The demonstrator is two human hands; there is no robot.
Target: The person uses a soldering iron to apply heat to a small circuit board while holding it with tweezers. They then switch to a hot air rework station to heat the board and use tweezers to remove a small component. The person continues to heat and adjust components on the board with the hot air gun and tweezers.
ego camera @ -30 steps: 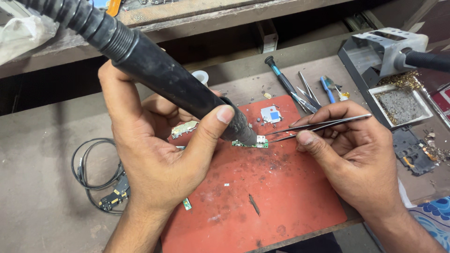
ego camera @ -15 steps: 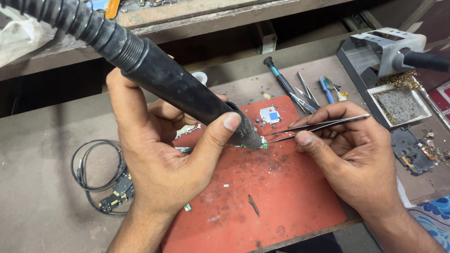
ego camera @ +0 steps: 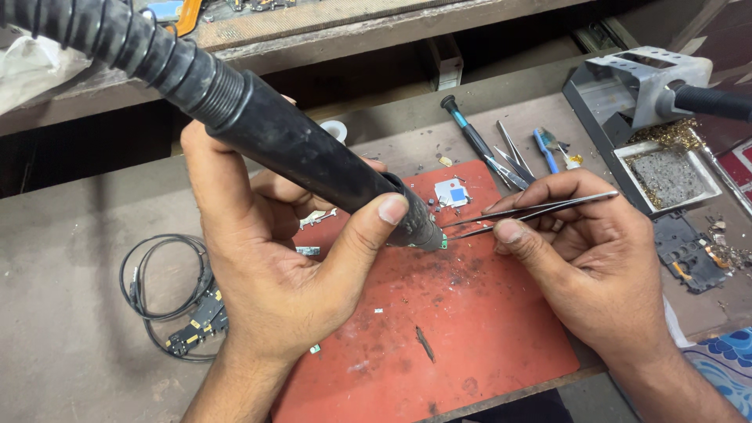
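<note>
Hot-air handle and tweezers meeting over a tiny board on the red mat.

Left hand wrapped around black hot-air handle; right hand pinching tweezers, tips at small green board, apparently touching, near red mat far edge.

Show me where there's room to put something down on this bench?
Bare bench lies left of the coiled black cable. The red mat is open below the tweezers. It is crowded top right, around the screwdriver and metal tray.

On the worktop lies a red rubber mat; a coiled black cable sits left of it, a grey metal tool stand behind right.
</note>
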